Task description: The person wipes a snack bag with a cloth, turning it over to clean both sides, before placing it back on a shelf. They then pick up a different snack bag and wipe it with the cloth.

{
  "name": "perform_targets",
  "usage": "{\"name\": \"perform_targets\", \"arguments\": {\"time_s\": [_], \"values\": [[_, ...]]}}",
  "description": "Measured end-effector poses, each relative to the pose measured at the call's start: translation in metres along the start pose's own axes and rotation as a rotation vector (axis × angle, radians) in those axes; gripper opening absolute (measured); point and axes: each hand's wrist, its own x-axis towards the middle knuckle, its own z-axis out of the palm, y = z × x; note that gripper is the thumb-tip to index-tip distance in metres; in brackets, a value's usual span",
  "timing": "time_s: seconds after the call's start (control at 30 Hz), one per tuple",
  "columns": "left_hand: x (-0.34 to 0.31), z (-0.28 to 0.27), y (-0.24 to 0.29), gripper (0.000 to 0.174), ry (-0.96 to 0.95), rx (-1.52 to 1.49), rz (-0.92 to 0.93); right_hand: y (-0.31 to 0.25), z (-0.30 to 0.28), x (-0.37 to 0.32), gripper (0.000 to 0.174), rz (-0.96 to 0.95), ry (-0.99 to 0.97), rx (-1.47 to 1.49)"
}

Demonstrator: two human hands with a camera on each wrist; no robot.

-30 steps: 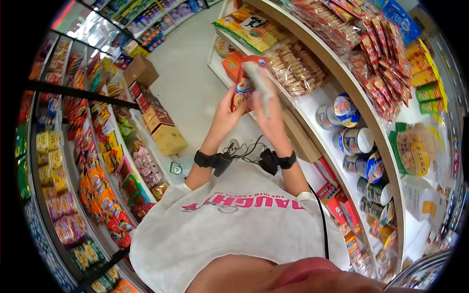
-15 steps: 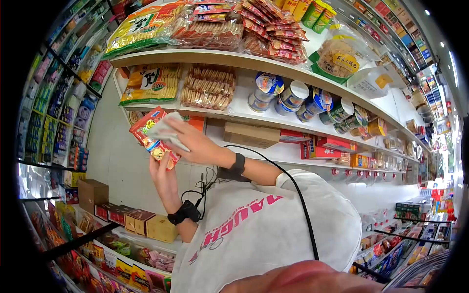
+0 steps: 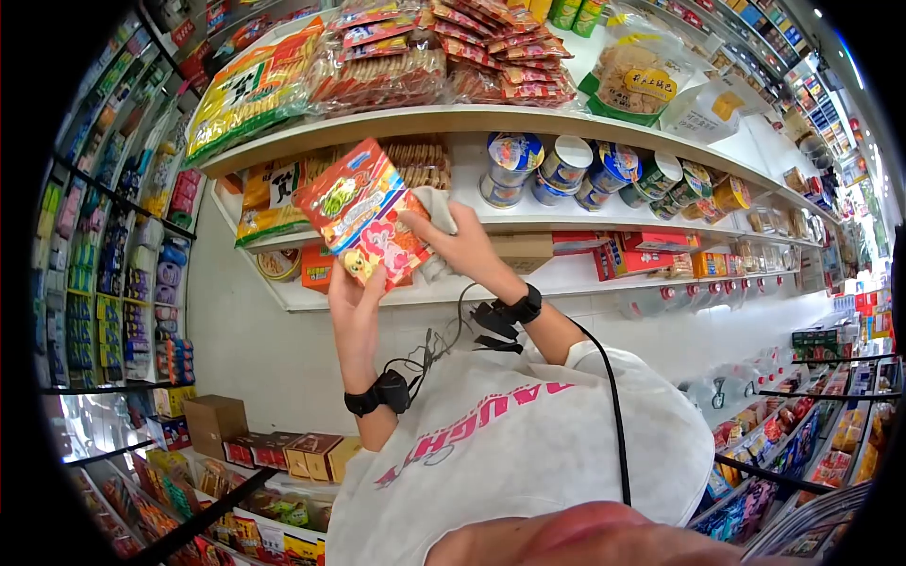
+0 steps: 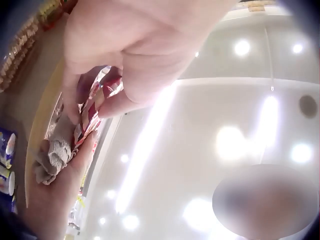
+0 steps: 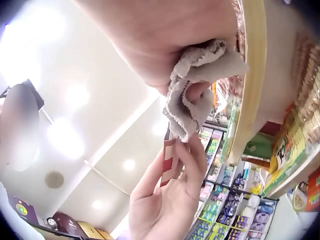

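Note:
My left hand (image 3: 357, 307) pinches the lower edge of a red snack packet (image 3: 363, 208) printed with cartoon ponies. The packet is tilted, its printed front facing the head camera. At its right edge, my right hand (image 3: 467, 250) holds a crumpled grey cloth (image 3: 436, 222), with fingertips over the packet's side. The right wrist view shows the cloth (image 5: 187, 95) bunched in the curled fingers of that hand. From the left wrist, the packet (image 4: 92, 107) appears edge-on between thumb and fingers, with the cloth (image 4: 55, 155) just below it.
Behind the packet runs a white shelf unit (image 3: 406, 124) with bagged biscuits (image 3: 415, 165), lidded tubs (image 3: 514, 160) and a brown carton (image 3: 519, 252). A black cable (image 3: 612, 396) hangs over the shirt. Cardboard boxes (image 3: 215, 420) stand on the floor at left, beside racks of snacks.
The view has swung round from the aisle toward the shelf. The packet has risen to overlap the shelf. The cloth has moved from across the packet's front to its right edge.

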Motion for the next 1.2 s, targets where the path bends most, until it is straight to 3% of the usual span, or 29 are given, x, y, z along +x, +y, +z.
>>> {"name": "perform_targets", "arguments": {"time_s": [0.2,0.37,0.47,0.57,0.6,0.67,0.77,0.87,1.0,1.03,1.1,1.2], "values": [[0.054,0.053,0.012,0.059,0.139,0.211,0.175,-0.024,-0.037,0.029,0.032,-0.087,0.119,0.114],[0.118,0.088,0.025,0.059,0.027,0.300,0.296,-0.037,-0.076,0.067,0.028,-0.412,0.308,0.004],[0.156,0.117,0.032,0.059,-0.049,0.376,0.274,-0.053,-0.115,0.094,0.033,-0.312,0.289,0.007],[0.198,0.156,0.032,0.061,-0.132,0.362,0.343,-0.061,-0.137,0.127,0.030,-0.495,0.499,0.097],[0.211,0.169,0.031,0.058,-0.139,0.416,0.406,-0.048,-0.151,0.147,0.032,-0.590,0.568,-0.007],[0.234,0.191,0.029,0.053,-0.144,0.519,0.531,-0.058,-0.170,0.159,0.033,-0.518,0.573,0.027],[0.265,0.227,0.031,0.056,-0.141,0.595,0.658,-0.038,-0.207,0.214,0.032,-0.688,0.612,-0.229],[0.327,0.237,0.025,0.037,-0.164,0.607,0.795,-0.054,-0.220,0.233,0.030,-0.780,0.638,-0.356],[0.364,0.243,0.024,0.027,-0.082,0.958,0.937,-0.061,-0.227,0.245,0.030,-0.916,0.818,-0.617],[0.370,0.241,0.021,0.025,-0.085,1.069,0.955,-0.060,-0.223,0.249,0.029,-0.961,0.804,-0.536],[0.383,0.231,0.008,0.024,-0.119,1.216,1.080,-0.031,-0.231,0.277,0.028,-0.956,0.657,-0.734],[0.344,0.237,0.012,0.027,0.041,1.188,0.969,-0.014,-0.232,0.281,0.031,-0.884,0.477,-0.848]]}}
